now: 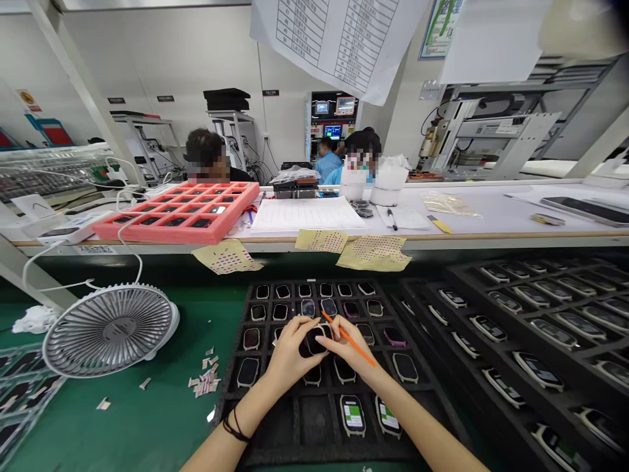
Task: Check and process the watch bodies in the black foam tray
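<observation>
2 questions about the black foam tray (314, 419). What does your left hand (289, 351) hold?

Its fingers (301, 330) are closed around a dark smartwatch body (314, 341), gripping it from the left, above the tray's middle cells. I cannot tell whether the body touches the tray.

And your right hand (351, 344)?

Its fingers (339, 333) are closed on a slim orange stick (361, 351), pinching it. The stick's upper tip reaches past the top of the watch body, and its lower end points away to the right, over the tray. These same fingers lie against the body's right side.

What lies around the tray?

Watch bodies fill most of its cells; 2 nearest me show green screens (352, 414). To the tray's right, a second black tray (535, 328) carries rows of watches. To its left stand a white desk fan (109, 331) and a scatter of paper scraps (204, 377). Beyond it, on the bench, sits a pink foam tray (177, 213).
</observation>
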Demonstrator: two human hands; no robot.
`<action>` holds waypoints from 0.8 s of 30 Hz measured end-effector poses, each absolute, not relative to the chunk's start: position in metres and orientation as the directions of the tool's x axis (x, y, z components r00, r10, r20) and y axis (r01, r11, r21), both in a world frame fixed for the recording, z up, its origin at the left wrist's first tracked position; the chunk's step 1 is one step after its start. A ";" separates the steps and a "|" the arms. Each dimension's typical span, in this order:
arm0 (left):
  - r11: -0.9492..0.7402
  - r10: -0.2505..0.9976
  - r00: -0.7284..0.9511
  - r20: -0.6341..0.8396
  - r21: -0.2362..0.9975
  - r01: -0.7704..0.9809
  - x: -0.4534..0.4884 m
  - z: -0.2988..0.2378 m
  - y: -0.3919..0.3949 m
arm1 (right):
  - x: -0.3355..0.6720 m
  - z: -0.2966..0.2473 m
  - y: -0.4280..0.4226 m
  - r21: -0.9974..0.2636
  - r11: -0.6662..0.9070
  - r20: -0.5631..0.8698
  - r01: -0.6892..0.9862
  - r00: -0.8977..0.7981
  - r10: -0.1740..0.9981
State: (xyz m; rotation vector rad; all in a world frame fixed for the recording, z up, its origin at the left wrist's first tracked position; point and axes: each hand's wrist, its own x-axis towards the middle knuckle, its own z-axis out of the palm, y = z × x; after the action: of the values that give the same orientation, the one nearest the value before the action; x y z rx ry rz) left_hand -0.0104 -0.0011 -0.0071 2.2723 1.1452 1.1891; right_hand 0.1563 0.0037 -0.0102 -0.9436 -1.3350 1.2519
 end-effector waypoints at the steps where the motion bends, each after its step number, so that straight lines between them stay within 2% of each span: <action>1: -0.622 0.782 0.325 0.533 0.622 0.475 -0.011 -0.007 -0.001 | 0.157 -0.009 0.004 -0.983 0.138 0.155 -0.118 -0.147 0.977; 8: -0.619 0.785 0.306 0.538 0.665 0.418 -0.014 -0.002 -0.002 | 0.160 0.000 0.001 -0.980 0.102 0.127 -0.172 -0.141 0.982; 17: -0.616 0.787 0.270 0.554 0.682 0.396 -0.014 0.004 -0.003 | 0.164 -0.008 0.001 -0.962 0.036 0.098 -0.269 -0.220 0.971; 24: -0.588 0.807 0.225 0.547 0.706 0.393 -0.018 0.006 -0.002 | 0.164 -0.010 0.002 -0.969 0.060 0.108 -0.240 -0.192 0.975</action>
State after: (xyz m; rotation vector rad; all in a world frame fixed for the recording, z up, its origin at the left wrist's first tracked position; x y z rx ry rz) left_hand -0.0182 -0.0022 0.0064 2.0845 1.1050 1.3246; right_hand 0.1636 0.0017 -0.0097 -0.8678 -1.2158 1.3938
